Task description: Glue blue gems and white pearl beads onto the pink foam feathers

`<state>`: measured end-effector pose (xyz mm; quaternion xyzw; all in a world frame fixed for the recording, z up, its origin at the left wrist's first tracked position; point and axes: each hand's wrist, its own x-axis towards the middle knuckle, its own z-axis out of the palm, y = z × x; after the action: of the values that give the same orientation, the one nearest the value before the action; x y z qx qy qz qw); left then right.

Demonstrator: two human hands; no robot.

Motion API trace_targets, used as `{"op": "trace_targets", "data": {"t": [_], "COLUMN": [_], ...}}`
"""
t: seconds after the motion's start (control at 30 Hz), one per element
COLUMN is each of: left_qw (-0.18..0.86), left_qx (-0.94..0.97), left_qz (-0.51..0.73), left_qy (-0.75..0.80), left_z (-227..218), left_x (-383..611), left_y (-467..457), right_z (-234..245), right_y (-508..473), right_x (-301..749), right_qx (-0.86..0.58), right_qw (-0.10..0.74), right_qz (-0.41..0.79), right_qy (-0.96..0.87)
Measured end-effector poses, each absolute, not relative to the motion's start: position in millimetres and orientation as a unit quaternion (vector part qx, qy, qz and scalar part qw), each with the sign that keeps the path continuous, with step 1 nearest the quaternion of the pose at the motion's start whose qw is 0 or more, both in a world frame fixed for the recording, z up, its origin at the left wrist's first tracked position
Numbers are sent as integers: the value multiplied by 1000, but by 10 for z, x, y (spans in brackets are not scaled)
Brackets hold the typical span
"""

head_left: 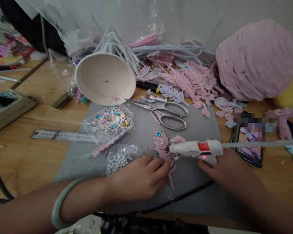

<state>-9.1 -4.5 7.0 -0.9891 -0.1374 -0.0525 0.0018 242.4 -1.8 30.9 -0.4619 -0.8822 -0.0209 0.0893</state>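
Note:
My left hand (146,175) is closed on the lower part of a pink pipe-cleaner feather (161,144), which has a teal gem near its tip. My right hand (224,167) grips a white glue gun (190,148) with a glue stick (258,143) jutting from its back and a small red light on. The gun's nozzle points left and meets the feather's right edge; whether it touches cannot be made out. Beside my left hand lies a bag of silvery pearl beads (117,162). A pink and white twisted piece (109,143) rests farther left.
Scissors (161,112), a steel ruler (63,135) and a bag of gems and cords (112,120) lie on the grey mat (83,172). Behind stand a cream bowl (105,78), pink feathers (187,81) and a pink wrapped form (258,60). A phone (250,149) lies right; a black cable (185,196) crosses the front.

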Motion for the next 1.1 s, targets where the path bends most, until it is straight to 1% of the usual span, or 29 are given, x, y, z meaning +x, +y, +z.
{"op": "trace_targets", "data": {"t": [0.1, 0.2, 0.4, 0.57, 0.83, 0.93, 1.0, 1.1], "left_qw": [-1, -2, 0, -1, -1, 2, 3, 3], "left_qx": [-989, -989, -989, -988, -987, -987, -987, -987], "left_qz": [-56, -54, -58, -63, -63, -69, -68, -60], "left_qy": [-138, -139, -139, -141, -145, -146, -145, -147], "left_z": [77, 84, 72, 47, 81, 87, 81, 65], "left_x": [-89, -89, -95, -93, -93, -97, -99, -98], "left_y": [-40, -38, -41, -44, -36, -37, -41, -53], "right_z": [323, 311, 280, 319, 381, 387, 382, 353], "right_y": [-9, -20, -50, -37, 51, 188, 318, 528], "right_x": [2429, 2438, 2446, 2446, 2502, 2509, 2488, 2423], "right_qx": [-421, -415, -464, -489, -668, -743, -767, -761], "right_qw": [94, 96, 93, 106, 84, 79, 80, 73], "right_qz": [-44, -47, 32, 68, 166, 175, 174, 182], "right_qy": [-901, -904, -880, -863, -721, -641, -613, -619]}}
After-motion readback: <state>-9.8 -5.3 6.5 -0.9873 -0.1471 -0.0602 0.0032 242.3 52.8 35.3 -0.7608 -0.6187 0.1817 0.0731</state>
